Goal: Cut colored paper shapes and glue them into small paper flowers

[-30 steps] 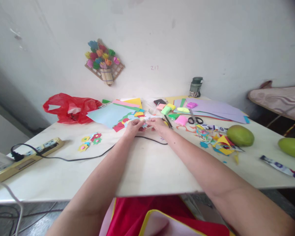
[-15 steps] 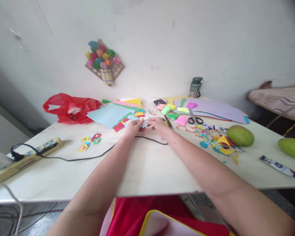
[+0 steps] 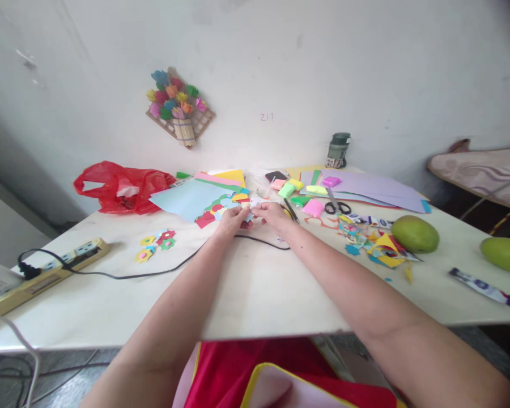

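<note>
My left hand and my right hand meet near the middle of the table, fingers closed in a pinch. Between the fingertips is a small paper cutout; its exact shape is blurred and partly covered by the fingers. Colored paper cutouts in red, yellow, green and light blue lie just beyond and left of my left hand. Close to my right hand rests a black pen-like stick. Farther right are packets of modeling clay and black-handled scissors.
Paper flowers and a power strip with a black cable are on the left. A red plastic bag and colored sheets stand behind. To the right lie paper scraps, green mangoes and a glue tube.
Both hands stay together in the same place, with only slight finger movement. The surrounding things have not moved.
</note>
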The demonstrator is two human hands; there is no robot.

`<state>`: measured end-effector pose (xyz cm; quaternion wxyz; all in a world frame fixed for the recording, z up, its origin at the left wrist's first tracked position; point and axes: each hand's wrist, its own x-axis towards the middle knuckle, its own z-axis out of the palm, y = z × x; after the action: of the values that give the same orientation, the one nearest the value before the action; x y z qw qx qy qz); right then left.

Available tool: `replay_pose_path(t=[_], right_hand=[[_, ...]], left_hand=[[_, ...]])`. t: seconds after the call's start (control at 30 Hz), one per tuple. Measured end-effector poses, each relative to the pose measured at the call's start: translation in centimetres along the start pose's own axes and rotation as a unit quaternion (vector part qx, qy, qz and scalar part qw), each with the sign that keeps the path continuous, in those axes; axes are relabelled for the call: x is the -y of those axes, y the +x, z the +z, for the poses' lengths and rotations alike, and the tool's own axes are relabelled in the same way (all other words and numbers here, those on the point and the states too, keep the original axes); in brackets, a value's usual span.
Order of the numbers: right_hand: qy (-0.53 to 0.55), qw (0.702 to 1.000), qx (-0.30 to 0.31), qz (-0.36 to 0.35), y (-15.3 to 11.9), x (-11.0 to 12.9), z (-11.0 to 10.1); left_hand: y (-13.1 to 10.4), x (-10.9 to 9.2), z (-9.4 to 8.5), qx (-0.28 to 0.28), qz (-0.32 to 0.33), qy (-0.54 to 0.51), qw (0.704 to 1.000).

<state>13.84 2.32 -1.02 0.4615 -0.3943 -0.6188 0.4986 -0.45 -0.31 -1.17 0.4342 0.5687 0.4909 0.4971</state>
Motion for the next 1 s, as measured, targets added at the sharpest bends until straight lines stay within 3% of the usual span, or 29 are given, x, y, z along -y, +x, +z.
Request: replay_pose_path(t=[0.17, 0.37, 0.53, 0.67, 1.0], right_hand=[[-0.009, 1.0, -0.004, -0.004, 0.2, -0.4, 0.1], [-0.027, 0.999, -0.031, -0.018, 0.5, -0.3, -0.1], [-0.052, 0.996, -0.06, -0.038, 0.4, 0.0, -0.2], [-0.042, 0.996, -0.068, -0.044, 0.3, 0.1, -0.3], [0.029, 0.999, -0.007, 0.012, 0.0, 0.1, -0.1]], left_hand=[[-0.1, -0.1, 0.1, -0.01, 0.007, 0.026, 1.0], [0.0, -0.6, 0.1, -0.031, -0.059, -0.062, 0.996], [0.2, -0.1, -1.0, 0.035, -0.063, -0.122, 0.99], [-0.2, 0.0, -1.4, 0.082, -0.04, -0.113, 0.989], [-0.4, 0.0, -1.3, 0.114, -0.031, -0.101, 0.988]])
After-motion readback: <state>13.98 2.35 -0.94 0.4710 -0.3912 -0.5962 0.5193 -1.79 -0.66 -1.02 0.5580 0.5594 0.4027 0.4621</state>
